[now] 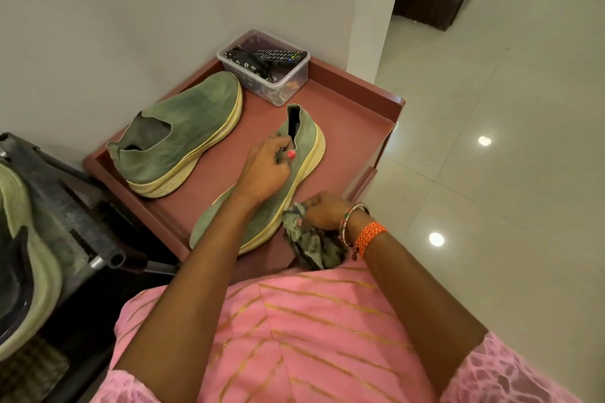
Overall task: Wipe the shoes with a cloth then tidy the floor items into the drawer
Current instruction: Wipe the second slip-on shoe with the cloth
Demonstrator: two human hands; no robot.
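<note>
Two green slip-on shoes with cream soles lie on a reddish-brown tray-like cabinet top. The far shoe lies at the left by the wall. The near shoe lies with its toe toward me. My left hand grips this near shoe at its opening, thumb at the collar edge. My right hand holds a bunched grey-green cloth against the shoe's right side, near the sole. Bracelets and an orange thread circle my right wrist.
A clear plastic box with a remote control and a dark patterned item stands at the top's far corner. A dark metal rack with another green shoe is at the left. White tiled floor spreads to the right; grey wall behind.
</note>
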